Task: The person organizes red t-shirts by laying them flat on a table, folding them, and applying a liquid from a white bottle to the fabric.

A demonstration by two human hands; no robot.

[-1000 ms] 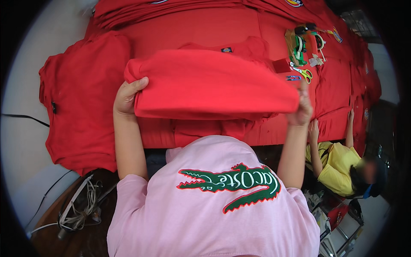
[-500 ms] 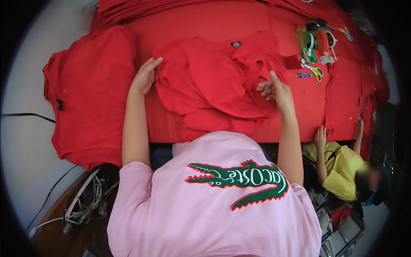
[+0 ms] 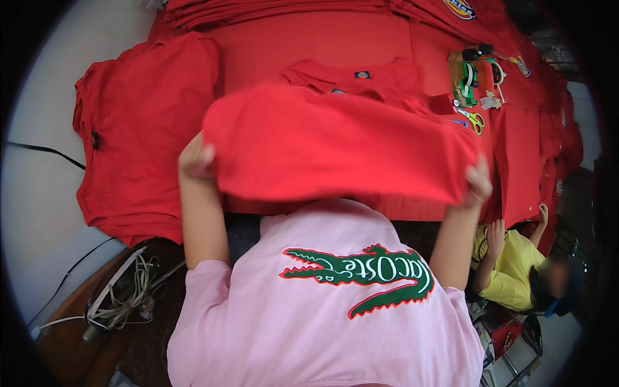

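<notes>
A red T-shirt (image 3: 335, 148) is stretched wide between my two hands, raised over the near edge of the table. My left hand (image 3: 197, 158) grips its left side and my right hand (image 3: 478, 182) grips its right side, slightly lower. Both sets of fingers are closed on the cloth and partly hidden by it. Behind the raised fabric, another red shirt (image 3: 387, 71) with a small neck label lies on the table, mostly covered.
A pile of red shirts (image 3: 151, 129) lies at the left. Yellow-handled scissors (image 3: 476, 121), a thread snipper (image 3: 459, 123) and a tape dispenser (image 3: 469, 80) sit at the right. More folded red garments (image 3: 277, 13) line the back. A co-worker in yellow (image 3: 509, 267) works at the right edge.
My hands have taken hold of the crumpled red T-shirt, lifted it and spread it wide, drawing it toward me. My right hand was open and has closed on the cloth.
</notes>
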